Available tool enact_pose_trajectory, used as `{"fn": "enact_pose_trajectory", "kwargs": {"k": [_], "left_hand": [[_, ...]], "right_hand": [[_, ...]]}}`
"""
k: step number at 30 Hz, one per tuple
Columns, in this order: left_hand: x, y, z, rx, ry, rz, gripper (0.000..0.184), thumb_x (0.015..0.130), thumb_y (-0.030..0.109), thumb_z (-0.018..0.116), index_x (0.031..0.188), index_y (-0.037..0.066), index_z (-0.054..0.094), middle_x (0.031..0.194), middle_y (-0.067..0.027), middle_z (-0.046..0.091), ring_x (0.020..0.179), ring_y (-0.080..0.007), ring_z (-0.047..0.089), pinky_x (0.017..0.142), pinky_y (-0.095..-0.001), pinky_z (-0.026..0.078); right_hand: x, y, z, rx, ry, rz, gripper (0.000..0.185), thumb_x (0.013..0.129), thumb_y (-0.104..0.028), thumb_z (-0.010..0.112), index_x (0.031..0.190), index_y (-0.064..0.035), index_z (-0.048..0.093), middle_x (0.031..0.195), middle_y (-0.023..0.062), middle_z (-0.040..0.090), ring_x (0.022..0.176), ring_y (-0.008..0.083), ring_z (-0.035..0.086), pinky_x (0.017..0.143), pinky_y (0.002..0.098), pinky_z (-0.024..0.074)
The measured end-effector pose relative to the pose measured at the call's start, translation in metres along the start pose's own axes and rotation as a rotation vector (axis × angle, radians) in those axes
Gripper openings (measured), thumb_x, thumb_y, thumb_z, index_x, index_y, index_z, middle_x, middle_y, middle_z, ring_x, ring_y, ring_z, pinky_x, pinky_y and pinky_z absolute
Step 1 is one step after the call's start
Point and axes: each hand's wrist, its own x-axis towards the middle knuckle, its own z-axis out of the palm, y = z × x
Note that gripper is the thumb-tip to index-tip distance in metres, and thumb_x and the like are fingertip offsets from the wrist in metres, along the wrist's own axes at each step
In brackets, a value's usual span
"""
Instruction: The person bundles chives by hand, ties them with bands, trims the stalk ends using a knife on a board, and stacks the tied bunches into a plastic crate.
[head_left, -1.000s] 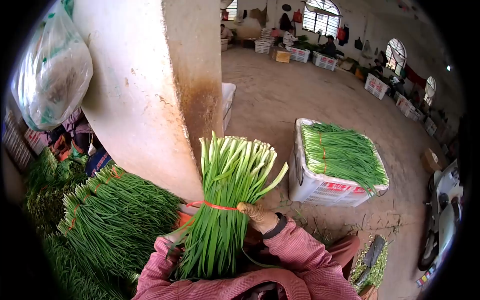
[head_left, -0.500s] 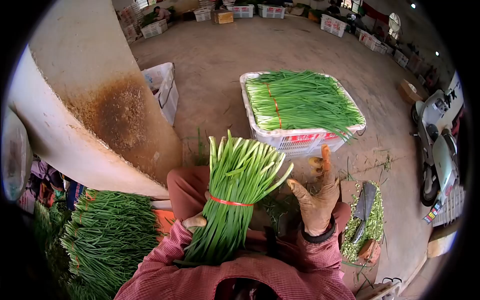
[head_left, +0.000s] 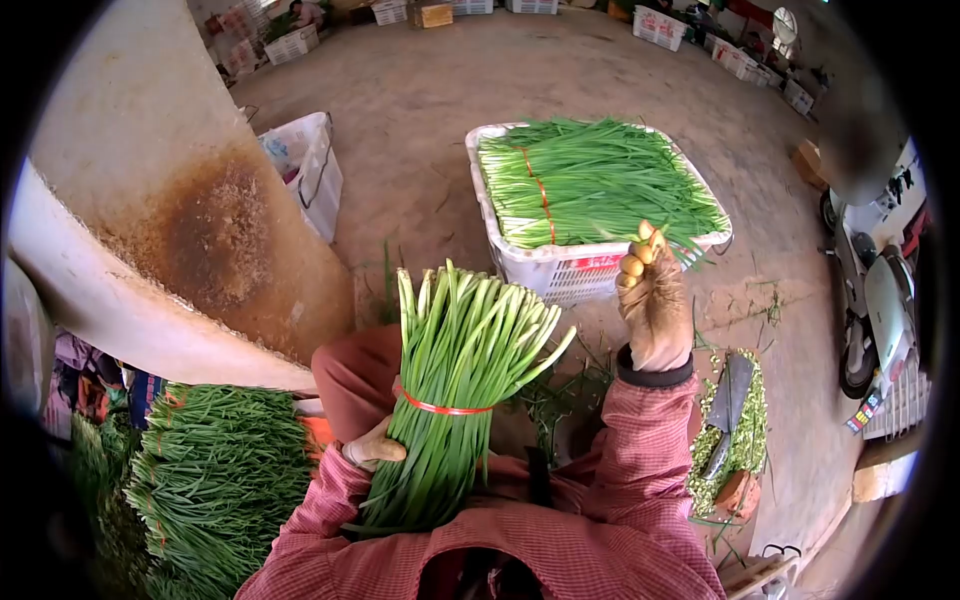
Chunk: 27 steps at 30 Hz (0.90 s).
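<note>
My left hand [head_left: 374,447] is closed round a thick bunch of garlic chives [head_left: 445,350], its pale cut ends pointing up and away from me. A red band [head_left: 440,408] circles the bunch at its middle. My right hand [head_left: 657,305] is raised at the front right edge of a white plastic crate [head_left: 560,275], fingers curled together in a pinch. What they hold, if anything, I cannot make out; leaf tips hang close by. Inside the crate lie banded garlic chives [head_left: 610,185], heaped up to the rim.
More banded chives [head_left: 220,480] are piled at my left, below a stained pillar [head_left: 190,220]. On my right, a cleaver [head_left: 731,395] lies on chopped stem ends beside a brick piece [head_left: 739,494]. A scooter [head_left: 880,310] stands farther right. Another white crate [head_left: 318,180] sits behind the pillar.
My right hand has moved forward and up to the crate's edge, and its spread fingers have closed into a pinch. The left hand keeps hold of the bunch. The view has tilted slightly down.
</note>
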Motion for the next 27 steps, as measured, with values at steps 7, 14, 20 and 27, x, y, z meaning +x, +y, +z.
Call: {"fn": "enact_pose_trajectory", "kwargs": {"k": [7, 14, 20, 27], "left_hand": [[0.000, 0.027, -0.007, 0.131, 0.033, 0.073, 0.093, 0.059, 0.033, 0.076, 0.133, 0.003, 0.028, 0.126, -0.0064, 0.043, 0.113, -0.0165, 0.042, 0.097, -0.0318, 0.031], [0.030, 0.066, 0.059, 1.095, 0.396, 0.184, 0.104, 0.057, 0.027, 0.082, 0.134, -0.002, 0.019, 0.127, -0.0121, 0.041, 0.116, -0.0210, 0.040, 0.099, -0.0319, 0.029], [0.008, 0.139, 0.051, 1.116, -0.135, 0.296, 0.124, 0.052, 0.046, 0.079, 0.139, 0.005, 0.001, 0.141, -0.0199, 0.017, 0.131, -0.0300, 0.017, 0.104, -0.0405, 0.016], [0.085, 0.058, 0.011, 0.428, -0.166, 0.063, 0.113, 0.054, 0.052, 0.076, 0.136, 0.003, 0.016, 0.138, -0.0168, 0.022, 0.128, -0.0251, 0.021, 0.103, -0.0351, 0.016]], "right_hand": [[-0.042, 0.010, -0.073, -1.160, -0.258, 0.241, 0.086, 0.075, -0.031, 0.067, 0.133, -0.0021, 0.009, 0.114, 0.0163, 0.046, 0.100, 0.0247, 0.050, 0.079, 0.0326, 0.0446], [-0.063, 0.095, -0.014, -0.100, -0.377, 0.323, 0.098, 0.068, -0.031, 0.075, 0.139, -0.0095, 0.011, 0.136, 0.0092, 0.029, 0.122, 0.0225, 0.034, 0.101, 0.0375, 0.0265], [-0.076, 0.107, -0.030, -0.032, -0.303, 0.180, 0.087, 0.061, -0.025, 0.080, 0.130, -0.0101, 0.030, 0.116, 0.0032, 0.045, 0.111, 0.0185, 0.043, 0.096, 0.0353, 0.0345], [-0.075, 0.092, -0.038, -0.050, -0.219, 0.282, 0.075, 0.062, -0.026, 0.079, 0.124, -0.0059, 0.042, 0.112, 0.0013, 0.052, 0.109, 0.0166, 0.046, 0.091, 0.0322, 0.0378]]}}
